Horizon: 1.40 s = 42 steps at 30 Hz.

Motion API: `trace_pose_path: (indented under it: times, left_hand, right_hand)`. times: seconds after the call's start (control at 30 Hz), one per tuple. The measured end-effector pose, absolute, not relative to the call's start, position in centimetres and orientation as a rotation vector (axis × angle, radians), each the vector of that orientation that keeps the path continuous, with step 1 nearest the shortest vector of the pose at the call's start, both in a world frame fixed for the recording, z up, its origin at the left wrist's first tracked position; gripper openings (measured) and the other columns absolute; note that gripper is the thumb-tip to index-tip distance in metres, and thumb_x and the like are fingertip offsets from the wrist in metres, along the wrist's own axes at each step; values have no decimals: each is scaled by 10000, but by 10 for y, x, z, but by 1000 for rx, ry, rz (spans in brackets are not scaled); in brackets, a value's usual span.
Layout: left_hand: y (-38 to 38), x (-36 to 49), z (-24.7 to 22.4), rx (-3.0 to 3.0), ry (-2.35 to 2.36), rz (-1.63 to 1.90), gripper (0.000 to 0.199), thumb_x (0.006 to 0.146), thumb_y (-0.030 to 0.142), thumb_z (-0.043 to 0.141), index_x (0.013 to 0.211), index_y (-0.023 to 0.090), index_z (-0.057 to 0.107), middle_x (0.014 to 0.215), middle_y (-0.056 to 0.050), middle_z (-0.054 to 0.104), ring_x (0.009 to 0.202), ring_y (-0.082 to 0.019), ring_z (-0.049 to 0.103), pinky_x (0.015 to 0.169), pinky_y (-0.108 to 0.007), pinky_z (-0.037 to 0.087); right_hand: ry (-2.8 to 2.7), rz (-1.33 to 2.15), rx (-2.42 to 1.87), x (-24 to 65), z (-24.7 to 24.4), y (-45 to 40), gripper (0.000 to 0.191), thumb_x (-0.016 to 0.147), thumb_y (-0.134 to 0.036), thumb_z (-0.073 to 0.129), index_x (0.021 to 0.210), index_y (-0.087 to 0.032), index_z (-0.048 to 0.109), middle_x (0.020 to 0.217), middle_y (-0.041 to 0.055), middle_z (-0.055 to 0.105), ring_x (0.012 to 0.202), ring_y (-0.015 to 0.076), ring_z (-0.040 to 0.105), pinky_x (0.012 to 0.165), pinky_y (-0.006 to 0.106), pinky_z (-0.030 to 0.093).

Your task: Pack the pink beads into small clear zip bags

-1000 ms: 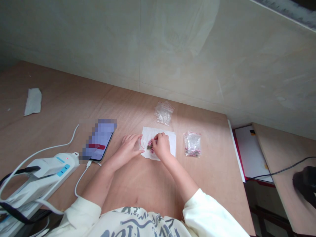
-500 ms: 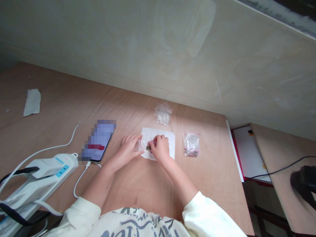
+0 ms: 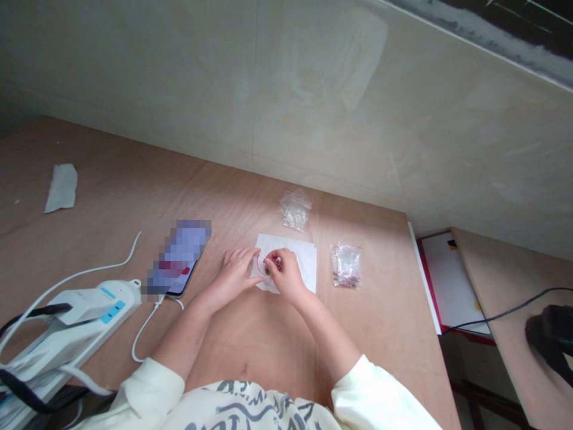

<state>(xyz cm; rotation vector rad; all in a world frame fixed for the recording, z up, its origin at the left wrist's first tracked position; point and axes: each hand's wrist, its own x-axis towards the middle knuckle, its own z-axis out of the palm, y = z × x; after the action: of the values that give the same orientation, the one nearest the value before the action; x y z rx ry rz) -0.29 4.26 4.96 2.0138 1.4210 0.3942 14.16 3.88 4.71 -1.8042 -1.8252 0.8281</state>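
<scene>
My left hand (image 3: 237, 270) holds a small clear zip bag (image 3: 258, 263) with a red line at its mouth, thumb and fingers set apart at the bag's edges. Small dark pink beads (image 3: 279, 263) show at the fingers of my right hand (image 3: 289, 275), which is closed in a pinch right beside the bag's mouth. How many beads it holds is hidden. Both hands are over a white sheet of paper (image 3: 308, 263) on the wooden table.
Filled clear bags with pink beads (image 3: 346, 266) lie right of the paper. A stack of clear zip bags (image 3: 296, 210) lies behind it. To the left are a phone (image 3: 179, 257) on a white cable, a power strip (image 3: 76, 322) and a paper scrap (image 3: 61, 187). The wall (image 3: 224, 89) rises behind.
My right hand has moved slightly left with beads in its fingers, closer to the bag's mouth. My left hand stays at the bag, almost unmoved.
</scene>
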Motion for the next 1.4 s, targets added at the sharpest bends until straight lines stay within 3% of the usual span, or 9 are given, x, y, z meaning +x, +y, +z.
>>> trace_pose_path:
  times: [0.1, 0.27, 0.5, 0.63, 0.87, 1.03, 1.23, 1.4]
  left_hand:
    - [42, -3, 47, 2018, 1422, 412, 464, 635, 290, 617, 1049, 147, 465, 1058, -106, 551, 1009, -258, 460, 873, -389, 310]
    - [42, -5, 44, 2024, 1414, 417, 465, 648, 295, 605, 1060, 143, 453, 1053, -103, 547, 1000, -252, 459, 868, -384, 313]
    - [42, -4, 43, 2023, 1414, 418, 455, 629, 294, 618, 1040, 172, 467, 1035, -86, 555, 985, -249, 469, 856, -375, 318]
    - [42, -1, 46, 2017, 1413, 413, 450, 638, 311, 609, 1042, 175, 466, 1054, -88, 548, 997, -251, 462, 863, -380, 313]
    - [42, 0, 49, 1997, 1417, 384, 471, 627, 280, 625, 1051, 156, 461, 1068, -101, 547, 1001, -258, 459, 868, -387, 312]
    - [41, -1, 49, 1999, 1413, 399, 472, 632, 286, 620, 1054, 150, 460, 1057, -103, 550, 995, -256, 460, 863, -393, 315]
    - [40, 1, 45, 1991, 1398, 442, 451, 637, 301, 610, 1046, 178, 465, 1069, -86, 545, 1005, -250, 461, 871, -395, 308]
    - [38, -5, 55, 1901, 1336, 537, 448, 662, 304, 592, 1070, 197, 442, 1084, -63, 529, 1037, -218, 449, 886, -350, 327]
  right_hand:
    - [-1811, 739, -1882, 144, 49, 36, 140, 731, -256, 495, 828, -162, 536, 858, 77, 523, 815, 200, 443, 713, 309, 355]
    - [-1857, 676, -2073, 149, 41, 36, 97, 732, -236, 493, 770, -160, 539, 835, 101, 518, 798, 229, 429, 690, 330, 352]
    - [-1765, 792, -1946, 148, 43, 37, 90, 741, -235, 497, 691, -171, 535, 776, 65, 528, 782, 189, 449, 705, 300, 361]
    - [-1744, 872, -1730, 148, 48, 34, 120, 747, -287, 489, 797, -188, 536, 833, 45, 524, 802, 164, 463, 709, 277, 373]
    - [-1802, 685, -2073, 157, 39, 30, 89, 729, -227, 500, 777, -161, 535, 837, 91, 511, 790, 218, 430, 706, 335, 356]
    - [-1769, 716, -2035, 156, 39, 31, 46, 725, -177, 494, 720, -172, 539, 787, 67, 515, 771, 197, 434, 708, 315, 353]
    - [-1681, 843, -1736, 146, 53, 27, 131, 743, -304, 499, 803, -206, 563, 844, 43, 521, 827, 172, 448, 732, 282, 366]
    - [-1657, 684, -2018, 157, 45, 24, 145, 720, -263, 512, 822, -163, 538, 870, 94, 514, 848, 226, 438, 734, 339, 357]
